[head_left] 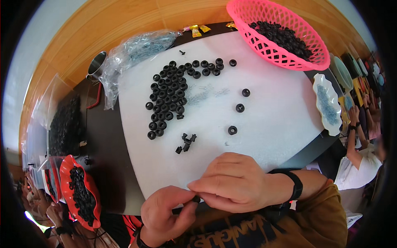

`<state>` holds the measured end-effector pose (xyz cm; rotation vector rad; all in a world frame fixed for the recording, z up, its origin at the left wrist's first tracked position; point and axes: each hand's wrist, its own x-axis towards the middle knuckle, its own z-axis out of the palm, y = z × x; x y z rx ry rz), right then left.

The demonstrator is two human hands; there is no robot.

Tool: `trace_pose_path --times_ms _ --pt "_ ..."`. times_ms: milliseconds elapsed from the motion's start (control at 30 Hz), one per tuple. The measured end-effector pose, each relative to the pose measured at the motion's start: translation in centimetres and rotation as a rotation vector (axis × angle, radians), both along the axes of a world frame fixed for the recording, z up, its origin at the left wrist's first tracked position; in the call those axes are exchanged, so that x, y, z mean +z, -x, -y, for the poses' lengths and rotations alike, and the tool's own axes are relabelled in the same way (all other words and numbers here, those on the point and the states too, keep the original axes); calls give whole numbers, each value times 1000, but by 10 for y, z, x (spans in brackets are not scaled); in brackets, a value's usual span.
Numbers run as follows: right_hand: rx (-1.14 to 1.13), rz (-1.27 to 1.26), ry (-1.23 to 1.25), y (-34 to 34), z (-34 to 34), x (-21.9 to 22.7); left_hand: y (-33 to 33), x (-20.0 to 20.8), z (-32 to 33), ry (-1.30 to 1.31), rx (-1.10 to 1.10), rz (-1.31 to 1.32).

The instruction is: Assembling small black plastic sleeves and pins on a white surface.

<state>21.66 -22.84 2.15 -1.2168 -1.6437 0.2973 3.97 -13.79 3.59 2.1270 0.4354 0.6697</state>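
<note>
Close to my body, my two hands meet at the fingertips. My left hand (pixel 167 213) pinches a small black part (pixel 196 199), mostly covered by the fingers. Against it press the closed fingertips of my right hand (pixel 233 182); anything between them is hidden. Just beyond the hands lie several small black spool-shaped pieces (pixel 186 141) in a loose pile. Farther off, many round black rings (pixel 167 93) with holes crowd the white board (pixel 273 115). Three more rings (pixel 240 108) stand apart on the right. Tiny clear bits (pixel 198 95) are scattered beside the ring cluster.
A pink basket (pixel 285 60) of black parts stands far right, a white dish (pixel 320 89) of clear bits below it. Far left are a plastic bag (pixel 140 47) and a metal cup (pixel 97 63). A red tray (pixel 68 175) holds black parts. Other people sit at both sides.
</note>
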Motion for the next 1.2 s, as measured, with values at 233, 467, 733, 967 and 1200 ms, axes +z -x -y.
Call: trace_pose_path --times_ms 233,467,733,967,1200 --pt "-41 -39 -16 1 0 -1 -7 3 2 -169 -19 60" --pt "-17 -17 -3 0 0 0 -8 9 0 -171 -49 18" --pt "-155 135 19 -32 12 2 10 6 -29 -167 191 -121" --pt "-326 324 93 -56 12 -7 -4 -3 -45 -44 249 -254" --pt "-369 400 128 -58 6 -19 -16 -26 -56 -80 199 -299"
